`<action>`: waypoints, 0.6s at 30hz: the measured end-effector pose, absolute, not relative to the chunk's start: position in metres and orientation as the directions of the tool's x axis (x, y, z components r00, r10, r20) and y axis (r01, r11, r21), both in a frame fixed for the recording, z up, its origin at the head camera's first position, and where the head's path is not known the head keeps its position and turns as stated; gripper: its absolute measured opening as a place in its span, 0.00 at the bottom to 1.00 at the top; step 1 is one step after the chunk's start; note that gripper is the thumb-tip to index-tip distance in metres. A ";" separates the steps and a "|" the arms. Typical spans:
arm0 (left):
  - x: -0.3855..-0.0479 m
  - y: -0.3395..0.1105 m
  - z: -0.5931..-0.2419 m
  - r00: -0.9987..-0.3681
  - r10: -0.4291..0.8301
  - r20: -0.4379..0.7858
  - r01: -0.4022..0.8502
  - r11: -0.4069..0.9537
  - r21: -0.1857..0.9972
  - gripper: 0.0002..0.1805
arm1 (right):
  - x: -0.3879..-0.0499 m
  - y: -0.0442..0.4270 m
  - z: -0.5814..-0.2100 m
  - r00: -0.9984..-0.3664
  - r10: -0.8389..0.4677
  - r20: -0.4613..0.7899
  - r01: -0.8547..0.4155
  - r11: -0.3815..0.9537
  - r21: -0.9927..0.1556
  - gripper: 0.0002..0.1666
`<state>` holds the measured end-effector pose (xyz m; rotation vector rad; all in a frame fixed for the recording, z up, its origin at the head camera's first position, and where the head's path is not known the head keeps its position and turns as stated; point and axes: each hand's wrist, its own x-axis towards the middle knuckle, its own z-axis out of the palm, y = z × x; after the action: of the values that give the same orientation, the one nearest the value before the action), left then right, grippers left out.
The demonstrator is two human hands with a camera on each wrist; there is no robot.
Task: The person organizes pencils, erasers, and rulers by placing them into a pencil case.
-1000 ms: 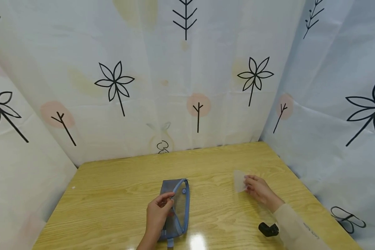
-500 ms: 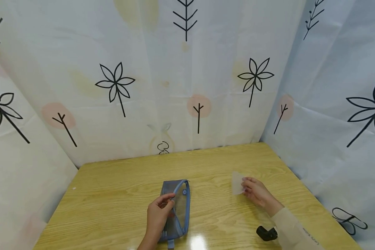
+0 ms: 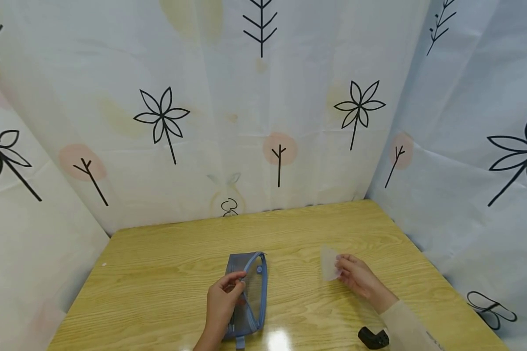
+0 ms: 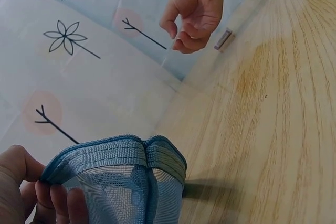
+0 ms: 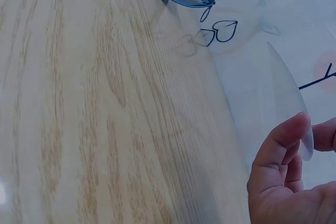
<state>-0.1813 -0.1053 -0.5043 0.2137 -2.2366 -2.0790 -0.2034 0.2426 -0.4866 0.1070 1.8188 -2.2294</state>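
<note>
Mesh pouch (image 3: 255, 292) pinched by left fingers (image 3: 232, 278) (head view, not right wrist); right fingers (image 5: 278, 142) pinch clear piece (image 5: 287, 85).

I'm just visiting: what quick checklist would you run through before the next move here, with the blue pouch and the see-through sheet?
Assuming the sheet may be headed for the pouch:

1. Pouch steadied: ok. The left-hand grip pinches the edge of the blue pouch.
2. Pouch unzipped: ok. Its zip edge gapes.
3. Sheet held: ok. The right-hand grip has the see-through sheet between thumb and fingers.
4. Sheet at the opening: not ok. It is apart from the pouch, off to the right.
5. Sheet fits inside: cannot tell. The views don't settle its size against the opening.
</note>
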 end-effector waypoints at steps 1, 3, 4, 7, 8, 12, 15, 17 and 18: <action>-0.181 -0.105 -0.504 -0.987 -0.156 -0.036 -0.047 0.068 0.997 0.16 | -0.202 0.243 -0.486 -0.962 -0.164 -0.218 0.247 -0.185 -0.951 0.05; -0.181 -0.105 -0.504 -0.987 -0.156 -0.039 -0.050 0.064 0.997 0.16 | -0.200 0.243 -0.486 -0.961 -0.174 -0.214 0.247 -0.196 -0.949 0.05; -0.182 -0.105 -0.504 -0.987 -0.155 -0.040 -0.051 0.062 0.997 0.16 | -0.199 0.243 -0.486 -0.960 -0.183 -0.212 0.247 -0.198 -0.949 0.05; -0.182 -0.105 -0.504 -0.987 -0.154 -0.043 -0.052 0.058 0.997 0.15 | -0.196 0.243 -0.486 -0.959 -0.203 -0.200 0.239 -0.192 -0.952 0.08; -0.182 -0.105 -0.504 -0.987 -0.155 -0.043 -0.052 0.059 0.997 0.15 | -0.195 0.243 -0.486 -0.958 -0.211 -0.196 0.237 -0.191 -0.953 0.09; -0.180 -0.105 -0.504 -0.986 -0.160 -0.047 -0.058 0.062 0.996 0.15 | -0.193 0.242 -0.487 -0.953 -0.235 -0.191 0.237 -0.185 -0.954 0.09; -0.180 -0.105 -0.504 -0.986 -0.160 -0.050 -0.060 0.056 0.997 0.15 | -0.191 0.240 -0.486 -0.951 -0.238 -0.196 0.244 -0.190 -0.951 0.09; -0.181 -0.105 -0.504 -0.986 -0.157 -0.047 -0.055 0.052 0.997 0.15 | -0.191 0.239 -0.486 -0.950 -0.237 -0.203 0.251 -0.197 -0.948 0.08; -0.180 -0.105 -0.504 -0.987 -0.156 -0.045 -0.053 0.051 0.997 0.15 | -0.191 0.239 -0.486 -0.950 -0.239 -0.203 0.252 -0.198 -0.947 0.08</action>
<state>-0.1805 -0.1046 -0.5039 0.2223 -2.2219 -2.1014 -0.1909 0.2386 -0.4862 0.0152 1.7530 -2.2123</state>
